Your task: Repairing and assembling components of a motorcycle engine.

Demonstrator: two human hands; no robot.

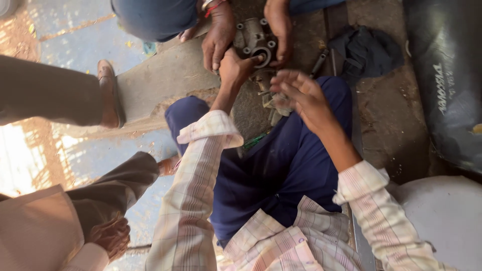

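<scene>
Altogether four hands, left hand [234, 68], right hand [301, 95], one metal housing [253, 40]

Another person's two hands [219, 35] hug the metal part [255, 40] on both sides. The black cloth [369, 50] sits to the right, with bare ground [391, 125] below it.

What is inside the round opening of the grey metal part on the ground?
A left hand fingertip pokes into the opening of the metal part. Another person's hands grip both sides. The bore's inside is hidden. The right hand hovers apart.
</scene>
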